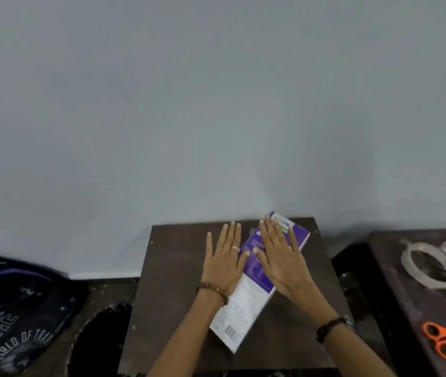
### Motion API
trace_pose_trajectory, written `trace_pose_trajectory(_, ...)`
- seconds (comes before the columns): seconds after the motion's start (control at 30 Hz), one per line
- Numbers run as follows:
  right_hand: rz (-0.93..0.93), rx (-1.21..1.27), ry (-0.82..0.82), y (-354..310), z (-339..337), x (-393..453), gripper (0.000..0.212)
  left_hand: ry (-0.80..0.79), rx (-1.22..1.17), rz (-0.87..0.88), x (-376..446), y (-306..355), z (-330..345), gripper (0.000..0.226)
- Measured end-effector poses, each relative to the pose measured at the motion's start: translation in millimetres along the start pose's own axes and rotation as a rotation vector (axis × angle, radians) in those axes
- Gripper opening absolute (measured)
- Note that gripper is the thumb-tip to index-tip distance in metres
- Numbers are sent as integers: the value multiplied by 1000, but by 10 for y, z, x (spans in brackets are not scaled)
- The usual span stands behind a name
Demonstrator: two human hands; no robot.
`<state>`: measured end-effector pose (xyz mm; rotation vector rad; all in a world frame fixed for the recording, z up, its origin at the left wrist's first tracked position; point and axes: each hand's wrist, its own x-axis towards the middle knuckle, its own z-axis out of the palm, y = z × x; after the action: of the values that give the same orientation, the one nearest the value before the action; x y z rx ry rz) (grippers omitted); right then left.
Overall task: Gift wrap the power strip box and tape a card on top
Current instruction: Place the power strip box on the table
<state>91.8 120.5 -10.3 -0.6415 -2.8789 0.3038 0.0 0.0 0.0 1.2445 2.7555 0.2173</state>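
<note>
- Nearest the camera, two bare forearms reach forward over a small dark brown table (pixel 178 308); each wrist carries a beaded bracelet, and the right one seems to have a watch beside it.
- The power strip box (pixel 246 300) lies flat on that table, set at a slant: its near end, white with a barcode, points toward the person, and its far end, purple with a green-and-white label, points toward the wall and to the right.
- The box is bare cardboard; its printed faces are uncovered.
- The left hand (pixel 223 263) lies flat, fingers straight and close together, palm down. Most of it rests on the table just beside the box's left long edge, with the thumb side touching or slightly overlapping the box. A ring sits on one finger.
- The right hand (pixel 280 261) lies flat on top of the purple part of the box, fingers straight and slightly spread, reaching toward the far end. Neither hand curls round anything.
- To the right, apart from the first table, a second dark table (pixel 396 295) holds orange-handled scissors (pixel 442 340) near its front, and farther back a roll of clear tape (pixel 425 263) with some pale, blurred objects beside it.
- To the left, a dark bag (pixel 12 317) with purple trim and white lettering sits on a worn surface.
- Farthest back, a plain pale grey wall (pixel 216 104) fills the upper part of the view.
</note>
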Motion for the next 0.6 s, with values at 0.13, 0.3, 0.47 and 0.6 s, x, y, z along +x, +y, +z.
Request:
trace_pose_trajectory(0.13, 17, 73, 69, 6, 43, -201, 78, -80, -205, -24, -75, -59, 123, 89)
trace_pose_trajectory(0.3, 453, 700, 192, -197, 51, -767, 72, -261, -655, -265, -327, -42, 40, 90)
trace_pose_trajectory(0.47, 744, 1046, 55, -476, 169, -1077, 66, -290, -829, -374, -636, 9, 13, 93)
trace_pose_trajectory(0.6, 832, 1478, 71, -487, -5, -1164, 50, -227, -1141, -411, -761, 1, -64, 76)
